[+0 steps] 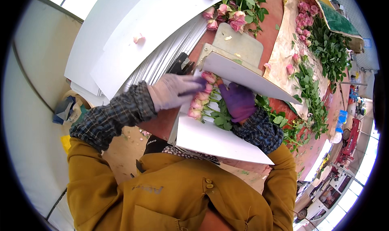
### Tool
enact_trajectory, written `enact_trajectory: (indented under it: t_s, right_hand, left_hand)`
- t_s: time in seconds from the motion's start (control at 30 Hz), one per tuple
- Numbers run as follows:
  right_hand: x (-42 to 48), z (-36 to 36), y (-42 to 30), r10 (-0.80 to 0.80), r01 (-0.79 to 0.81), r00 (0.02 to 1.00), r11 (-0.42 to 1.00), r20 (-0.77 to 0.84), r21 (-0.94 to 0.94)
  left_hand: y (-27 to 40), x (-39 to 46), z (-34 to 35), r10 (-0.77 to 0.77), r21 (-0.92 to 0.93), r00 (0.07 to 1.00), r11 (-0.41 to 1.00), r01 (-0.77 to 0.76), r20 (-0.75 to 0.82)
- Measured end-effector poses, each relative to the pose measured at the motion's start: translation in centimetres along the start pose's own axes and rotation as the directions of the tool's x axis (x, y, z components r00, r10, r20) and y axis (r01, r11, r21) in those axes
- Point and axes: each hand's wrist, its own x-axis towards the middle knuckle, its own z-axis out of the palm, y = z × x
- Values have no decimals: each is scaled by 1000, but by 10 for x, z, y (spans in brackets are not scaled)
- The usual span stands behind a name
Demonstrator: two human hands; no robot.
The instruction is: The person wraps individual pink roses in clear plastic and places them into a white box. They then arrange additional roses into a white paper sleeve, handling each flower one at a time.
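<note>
A row of pink roses (200,99) lies on white cardboard (218,139), their leafy stems (222,117) pointing right. My left hand (174,91), in a pale glove with purple fingertips, reaches over the blooms from the left; its fingers are extended, blurred and near the upper heads. From the right, my right hand (238,101) in a purple glove rests over the stems, one bare fingertip beside the top bloom. Whether it grips any stem is hidden. A raised white flap (246,74) stands behind it, against a metal plate (240,44) on the table.
A stack of white cardboard sheets (130,33) lies at upper left, with a loose petal (139,38) on top. Beside it is a black stapler-like tool (181,63). More roses (232,16) lie beyond the plate. Rose bunches (326,48) rest on brown paper (278,56) to the right.
</note>
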Motion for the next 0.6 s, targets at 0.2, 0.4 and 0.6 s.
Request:
enact_trajectory:
  t_s: [0.2, 0.4, 0.6]
  right_hand:
    - [-2, 5, 2, -20, 20, 1000, 1000, -3, -9]
    - [3, -10, 1, 8, -17, 995, 995, 101, 97]
    - [-1, -3, 4, -44, 57, 976, 997, -215, 54]
  left_hand:
    - [-4, 21, -24, 15, 187, 1000, 982, -13, -10]
    - [7, 37, -17, -64, 557, 950, 821, -125, 306]
    - [2, 22, -16, 142, 549, 954, 791, -269, 264]
